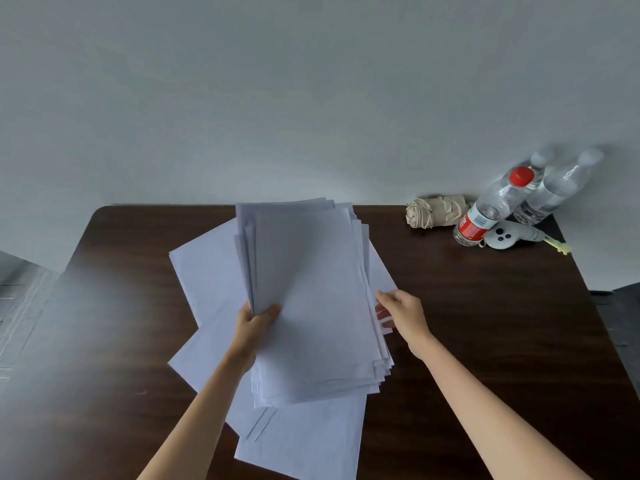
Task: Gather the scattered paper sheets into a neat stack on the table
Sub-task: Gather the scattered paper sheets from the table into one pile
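A thick bundle of white paper sheets (308,299) is held up above the dark wooden table (485,323), its edges uneven and fanned. My left hand (254,323) grips the bundle's left edge, thumb on top. My right hand (401,315) pinches the bundle's right edge, fingers tucked among the sheets. More loose sheets lie flat on the table beneath: one to the left (207,271), one lower left (201,358), and one near the front edge (311,441).
At the table's back right stand two clear water bottles (491,206), one with a red cap, beside a folded beige cloth (436,211) and a small grey controller (509,235). A white wall rises behind the table.
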Tool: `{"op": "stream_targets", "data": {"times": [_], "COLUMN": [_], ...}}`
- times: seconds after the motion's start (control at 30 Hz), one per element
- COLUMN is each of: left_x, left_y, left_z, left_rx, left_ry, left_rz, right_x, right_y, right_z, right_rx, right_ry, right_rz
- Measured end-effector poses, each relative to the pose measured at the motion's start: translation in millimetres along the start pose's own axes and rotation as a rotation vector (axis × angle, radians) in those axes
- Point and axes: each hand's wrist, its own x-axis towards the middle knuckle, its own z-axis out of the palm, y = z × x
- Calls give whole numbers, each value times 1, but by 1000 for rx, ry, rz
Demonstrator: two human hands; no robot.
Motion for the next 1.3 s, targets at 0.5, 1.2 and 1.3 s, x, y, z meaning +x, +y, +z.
{"op": "stream_targets", "data": {"times": [0.5,1.2,1.3], "left_x": [22,32,34], "left_y": [-5,27,28], "left_z": [-66,-93,-101], "left_rx": [-69,-81,-94], "left_ry": [92,41,29], "left_rz": [-57,-68,-61], "right_x": [33,-4,-3], "right_y": [4,26,25], "right_z": [35,59,62], "right_rx": [-797,-749,-678], "right_ry": [359,339,354], "right_rz": [69,150,130]}}
